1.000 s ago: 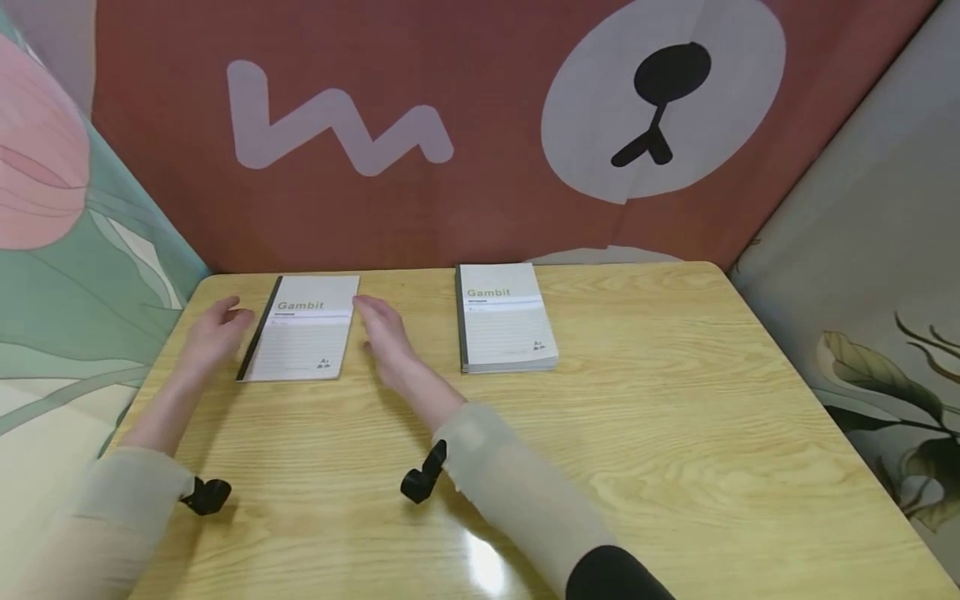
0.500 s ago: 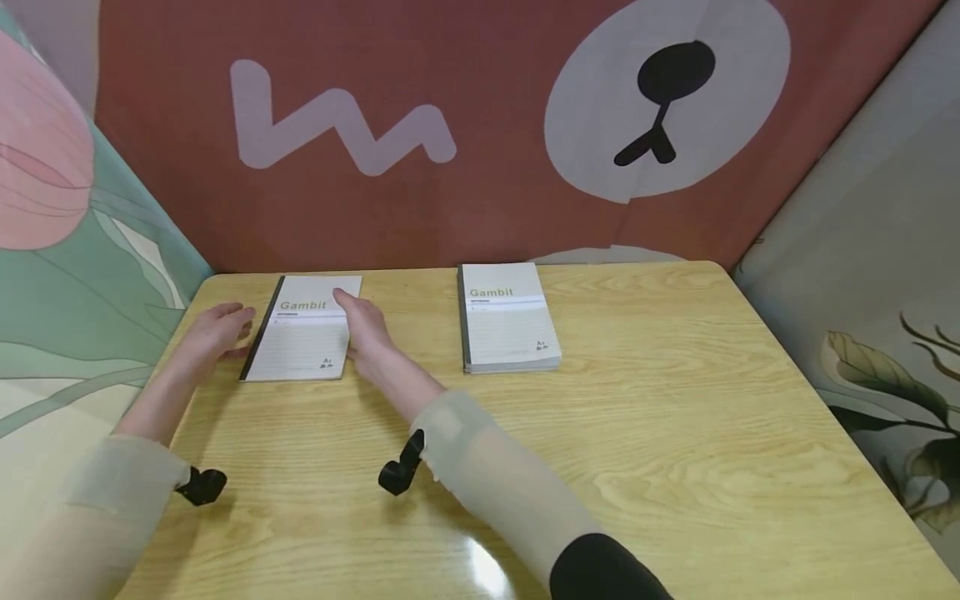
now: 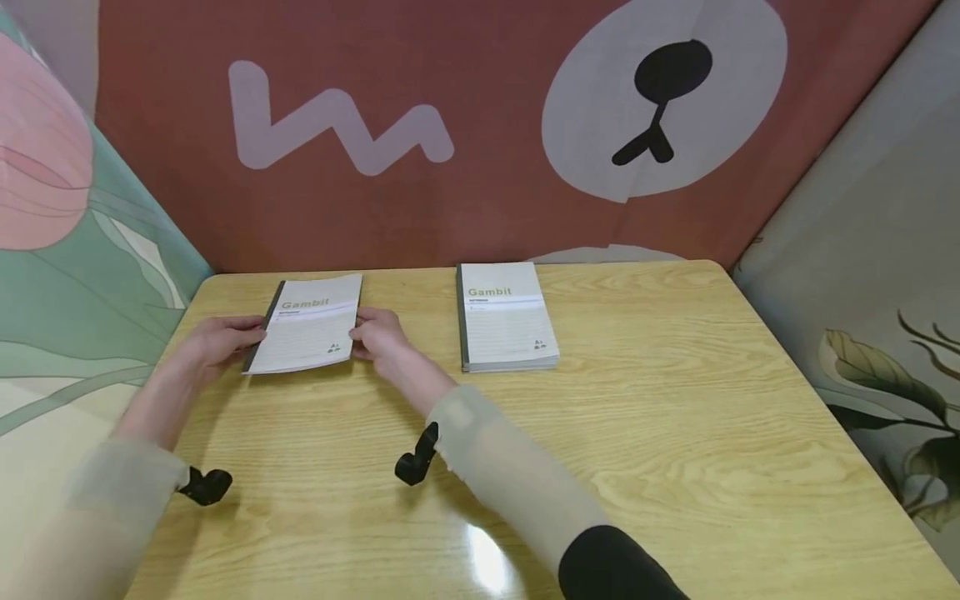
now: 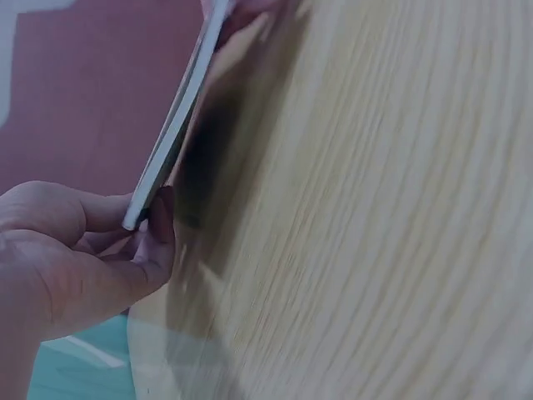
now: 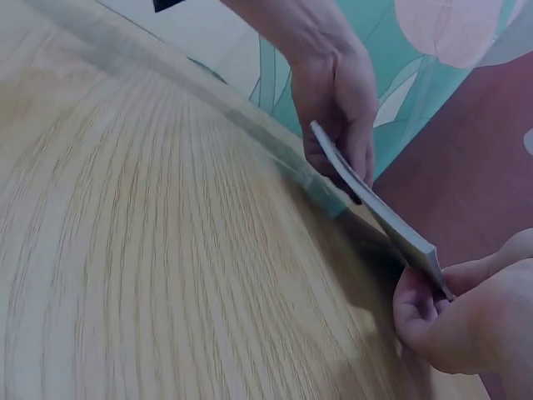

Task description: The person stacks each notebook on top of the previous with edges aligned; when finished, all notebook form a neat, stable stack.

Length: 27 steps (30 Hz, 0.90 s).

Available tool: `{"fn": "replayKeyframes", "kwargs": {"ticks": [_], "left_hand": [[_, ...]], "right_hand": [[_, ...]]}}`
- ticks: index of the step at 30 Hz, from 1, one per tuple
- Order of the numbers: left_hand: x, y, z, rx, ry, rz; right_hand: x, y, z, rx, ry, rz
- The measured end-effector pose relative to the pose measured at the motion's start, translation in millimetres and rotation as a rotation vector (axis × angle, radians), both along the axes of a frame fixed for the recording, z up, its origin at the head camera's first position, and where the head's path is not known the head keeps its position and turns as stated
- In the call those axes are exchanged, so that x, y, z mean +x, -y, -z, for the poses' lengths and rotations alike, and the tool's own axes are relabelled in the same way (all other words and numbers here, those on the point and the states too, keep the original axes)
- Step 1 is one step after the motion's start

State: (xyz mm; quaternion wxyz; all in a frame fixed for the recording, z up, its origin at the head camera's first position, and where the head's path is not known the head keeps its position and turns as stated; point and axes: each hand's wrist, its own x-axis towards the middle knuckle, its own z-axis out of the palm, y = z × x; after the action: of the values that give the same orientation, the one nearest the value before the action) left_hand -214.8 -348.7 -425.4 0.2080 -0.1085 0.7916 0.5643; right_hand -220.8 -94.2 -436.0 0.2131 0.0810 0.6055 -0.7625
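Note:
A white "Gambit" notebook [image 3: 307, 329] with a dark spine is held between both hands at the back left, lifted off the table. My left hand [image 3: 219, 342] pinches its spine side, thumb on top and fingers curled beneath, as the left wrist view shows of the hand [image 4: 83, 250]. On the opposite edge my right hand [image 3: 381, 337] pinches the notebook; in the right wrist view this hand [image 5: 475, 312] has its fingers bent under the cover. The notebook bows slightly, and its shadow falls on the wood below.
A neat stack of matching notebooks [image 3: 510, 321] lies to the right at the table's back edge. The wooden table [image 3: 675, 433] meets a red-brown patterned backdrop [image 3: 495, 208] behind. Patterned cloths hang at both sides. Each wrist carries a small black camera.
Both hands have closed in on the left notebook and taken hold of its two sides. It has risen from lying flat on the table. The stack has not moved.

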Motion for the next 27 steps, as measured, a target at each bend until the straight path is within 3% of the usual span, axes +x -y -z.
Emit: {"fn": "replayKeyframes", "kwargs": {"ticks": [6,12,17,27], "left_hand": [[11.1,-29.6,-9.4,0.043,-0.076,-0.100],[15.6,-83.1,-21.3,0.121,-0.145,-0.218],[19.7,-140.1,-25.2,0.234,-0.201,-0.221],[17.7,-254.0,-19.9,0.339,-0.240,-0.188]], "right_hand": [[-4.8,-20,-4.3,0.010,-0.096,0.001],[-9.3,-64,-14.7,0.026,-0.189,0.032],[-6.4,-126,-22.8,0.109,-0.260,0.080],[12.9,-246,-25.0,0.257,-0.229,0.156]]}}
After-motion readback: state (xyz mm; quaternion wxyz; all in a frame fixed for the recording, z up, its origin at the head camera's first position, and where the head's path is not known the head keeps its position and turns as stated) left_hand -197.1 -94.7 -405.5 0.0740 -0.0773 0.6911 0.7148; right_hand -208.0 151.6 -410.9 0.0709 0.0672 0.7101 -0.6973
